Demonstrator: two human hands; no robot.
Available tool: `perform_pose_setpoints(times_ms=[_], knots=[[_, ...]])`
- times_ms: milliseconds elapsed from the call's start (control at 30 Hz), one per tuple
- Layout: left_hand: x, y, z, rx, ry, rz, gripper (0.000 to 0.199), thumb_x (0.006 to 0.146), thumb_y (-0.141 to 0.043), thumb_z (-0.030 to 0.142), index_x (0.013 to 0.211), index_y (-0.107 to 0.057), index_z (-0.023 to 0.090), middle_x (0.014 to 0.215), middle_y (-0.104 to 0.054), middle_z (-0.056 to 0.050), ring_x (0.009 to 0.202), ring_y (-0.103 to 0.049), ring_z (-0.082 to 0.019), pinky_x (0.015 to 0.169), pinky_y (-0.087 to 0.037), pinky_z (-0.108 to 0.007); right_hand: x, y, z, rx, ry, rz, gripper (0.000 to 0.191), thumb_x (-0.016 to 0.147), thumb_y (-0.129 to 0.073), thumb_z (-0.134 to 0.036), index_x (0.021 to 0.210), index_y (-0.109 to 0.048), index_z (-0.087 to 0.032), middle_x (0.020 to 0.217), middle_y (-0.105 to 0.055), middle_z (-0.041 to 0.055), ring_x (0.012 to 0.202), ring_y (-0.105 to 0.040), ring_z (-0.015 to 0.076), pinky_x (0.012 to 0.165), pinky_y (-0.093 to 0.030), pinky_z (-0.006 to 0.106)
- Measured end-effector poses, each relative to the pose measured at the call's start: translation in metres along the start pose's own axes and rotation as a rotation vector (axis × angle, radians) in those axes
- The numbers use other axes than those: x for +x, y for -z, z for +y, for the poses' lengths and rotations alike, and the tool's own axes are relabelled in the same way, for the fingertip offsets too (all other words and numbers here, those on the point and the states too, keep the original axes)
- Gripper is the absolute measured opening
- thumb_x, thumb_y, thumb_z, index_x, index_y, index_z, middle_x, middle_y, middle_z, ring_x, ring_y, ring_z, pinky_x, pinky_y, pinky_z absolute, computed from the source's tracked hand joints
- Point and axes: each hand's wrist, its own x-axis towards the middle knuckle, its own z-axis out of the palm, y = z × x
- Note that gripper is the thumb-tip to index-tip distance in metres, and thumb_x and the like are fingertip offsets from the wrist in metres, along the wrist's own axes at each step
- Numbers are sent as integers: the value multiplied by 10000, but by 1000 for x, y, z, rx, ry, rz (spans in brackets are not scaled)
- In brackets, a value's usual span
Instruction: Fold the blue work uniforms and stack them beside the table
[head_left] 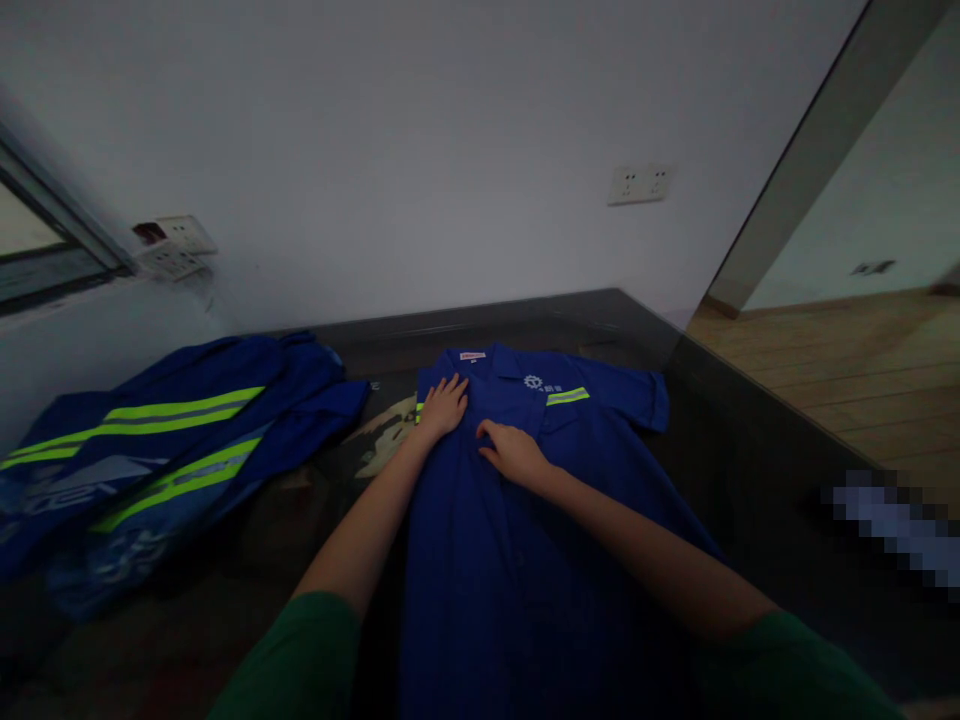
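Note:
A blue short-sleeved work shirt point(570, 460) lies front up on the dark table, its collar toward the wall. It has a white gear logo and a yellow-green reflective strip on the chest. On its left side no full sleeve shows; only a bit of yellow-green strip peeks out at the edge. My left hand point(445, 404) rests flat on the shirt just below the collar, fingers stretched out. My right hand point(516, 455) is over the front of the shirt, thumb and forefinger bent and apart, with nothing visible between them. Its other fingers are mostly hidden.
More blue clothing with reflective strips point(180, 410) is heaped on the left. A camouflage-like patch point(386, 438) shows beside the shirt. The dark table point(600, 315) meets a white wall with sockets point(639, 185). Beyond its right edge is a wooden floor point(847, 360). A pixelated patch covers the right side.

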Motion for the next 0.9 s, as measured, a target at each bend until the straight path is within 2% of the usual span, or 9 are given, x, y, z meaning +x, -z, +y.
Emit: perform_pose_setpoints(times_ms=[233,367,467,533,600,667,733,800,900], knots=[[11,2,18,-45,143,-46,557,903,-336,587,1440,-331,437,1585,-178,8,1419,-149,-426,1085,-155,-669,7,-1,5,12,-14,-45,306,864,-593,-190,1167,-568,-215,1143,-670,72,1062,-625,225,852,-439,302],[10,-2,26,-80,179,-15,620,851,-377,675,1423,-368,436,1585,-179,-23,1415,-110,-460,1053,-102,-726,9,0,1,-9,-72,-28,286,859,-611,-220,1143,-592,-198,1106,-685,78,1039,-636,229,827,-448,297],[5,-2,30,-94,145,134,595,869,-417,626,1409,-421,374,1568,-232,-65,1429,-112,-422,1042,-79,-745,10,2,-1,-71,-139,-16,263,839,-654,-295,1068,-633,-168,1064,-698,108,1022,-641,254,806,-453,305],[-1,1,29,-136,40,266,494,917,-431,494,1366,-486,297,1517,-348,-96,1423,-211,-349,1086,-100,-688,12,3,1,-90,-152,-19,246,823,-674,-324,1010,-662,-166,1043,-703,115,1010,-643,262,788,-454,305],[-7,5,26,-251,-143,291,364,937,-431,332,1248,-586,223,1370,-534,-105,1325,-414,-259,1128,-215,-547,13,4,4,-68,-152,-13,220,816,-680,-327,975,-681,-176,1026,-709,103,992,-648,255,769,-451,297],[-13,8,20,-388,-316,232,270,921,-444,241,1064,-668,190,1146,-668,-82,1132,-572,-198,1063,-367,-405,15,4,8,-20,-153,3,190,812,-681,-318,952,-693,-189,1006,-715,82,961,-654,235,745,-446,282],[-19,10,14,-488,-397,179,220,899,-481,228,927,-693,179,989,-696,-64,987,-617,-181,949,-449,-336,16,3,13,45,-151,11,156,802,-688,-295,924,-699,-197,958,-720,58,912,-660,209,713,-436,261],[-24,10,9,-561,-416,119,197,884,-509,229,885,-697,171,927,-692,-56,919,-622,-176,878,-467,-308,16,2,17,127,-151,16,133,792,-694,-252,914,-696,-199,882,-719,33,846,-659,176,676,-424,239],[-26,10,4,-657,-452,-43,171,868,-545,236,871,-697,159,888,-693,-44,863,-625,-160,823,-465,-272,17,0,21,228,-154,30,146,792,-680,-186,937,-674,-197,784,-697,1,742,-639,137,631,-400,217]])
